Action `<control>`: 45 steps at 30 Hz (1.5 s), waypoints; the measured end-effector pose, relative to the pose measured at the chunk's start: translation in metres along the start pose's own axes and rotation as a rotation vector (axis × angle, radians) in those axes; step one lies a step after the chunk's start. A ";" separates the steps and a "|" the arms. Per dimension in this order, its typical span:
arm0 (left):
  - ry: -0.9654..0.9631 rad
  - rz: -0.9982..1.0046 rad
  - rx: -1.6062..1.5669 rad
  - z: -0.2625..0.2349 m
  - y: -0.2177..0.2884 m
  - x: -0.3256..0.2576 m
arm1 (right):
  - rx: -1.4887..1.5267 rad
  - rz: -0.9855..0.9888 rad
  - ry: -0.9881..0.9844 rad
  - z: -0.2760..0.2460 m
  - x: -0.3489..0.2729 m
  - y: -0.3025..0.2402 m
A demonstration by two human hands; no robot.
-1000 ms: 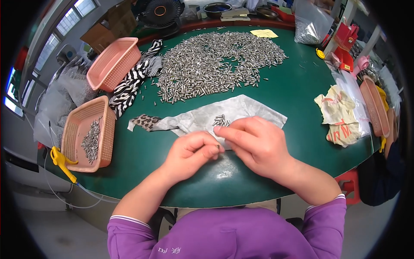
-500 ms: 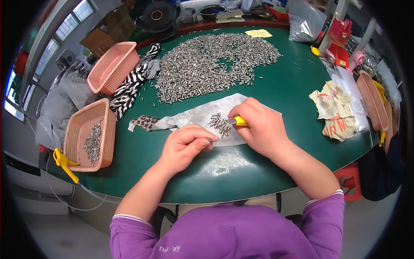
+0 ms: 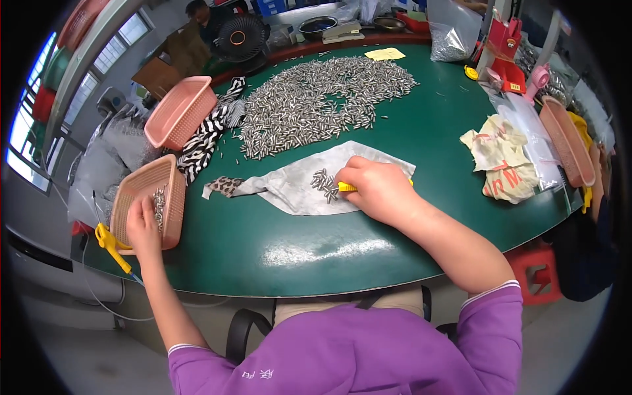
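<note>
My left hand point(image 3: 143, 227) is over the near pink basket point(image 3: 172, 227), its fingers stretched out above the small metal pins point(image 3: 158, 205) inside. Whether a pin is under the fingers is hidden. My right hand point(image 3: 378, 191) is closed around a slim yellow tool that looks like a utility knife point(image 3: 347, 187); most of it is covered by the fingers. Just left of its end, a small heap of silver pins point(image 3: 322, 183) lies on a grey cloth point(image 3: 289, 197). Beyond the cloth spreads a large pile of the same pins point(image 3: 296, 112).
Another pink basket point(image 3: 158, 125) stands farther back beside a zebra-striped cloth point(image 3: 201, 148). A yellow air gun point(image 3: 108, 242) with a hose hangs by the near basket. A crumpled cream cloth point(image 3: 503, 164) and a long pink basket point(image 3: 563, 145) are at the right. A fan point(image 3: 240, 39) stands behind.
My left hand has moved from the cloth, where it pinched a pin, left to the near basket, and its fingers have straightened. My right hand stays by the small heap with the yellow tool.
</note>
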State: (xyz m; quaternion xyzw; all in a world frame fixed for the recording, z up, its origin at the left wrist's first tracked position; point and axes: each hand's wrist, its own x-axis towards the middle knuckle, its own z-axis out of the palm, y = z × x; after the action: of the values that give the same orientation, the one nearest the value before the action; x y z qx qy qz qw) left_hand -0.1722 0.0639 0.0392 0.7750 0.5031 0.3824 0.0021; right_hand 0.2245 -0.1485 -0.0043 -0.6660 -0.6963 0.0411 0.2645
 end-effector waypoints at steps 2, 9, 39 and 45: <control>-0.091 -0.074 0.228 -0.013 -0.038 -0.002 | 0.022 -0.006 0.005 0.002 0.002 -0.004; -0.008 0.197 -0.006 0.001 0.030 -0.003 | 0.003 0.024 0.004 0.006 0.003 0.001; -1.101 -0.271 -1.306 0.099 0.179 -0.059 | 0.223 -0.130 0.154 -0.016 0.005 -0.031; -1.021 -0.183 -1.379 0.099 0.176 -0.060 | 0.267 -0.216 0.154 -0.015 0.005 -0.027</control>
State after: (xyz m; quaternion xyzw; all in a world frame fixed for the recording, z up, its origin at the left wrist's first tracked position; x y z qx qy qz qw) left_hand 0.0114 -0.0319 0.0018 0.6342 0.1567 0.2057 0.7287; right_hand 0.2063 -0.1509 0.0209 -0.5476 -0.7297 0.0534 0.4059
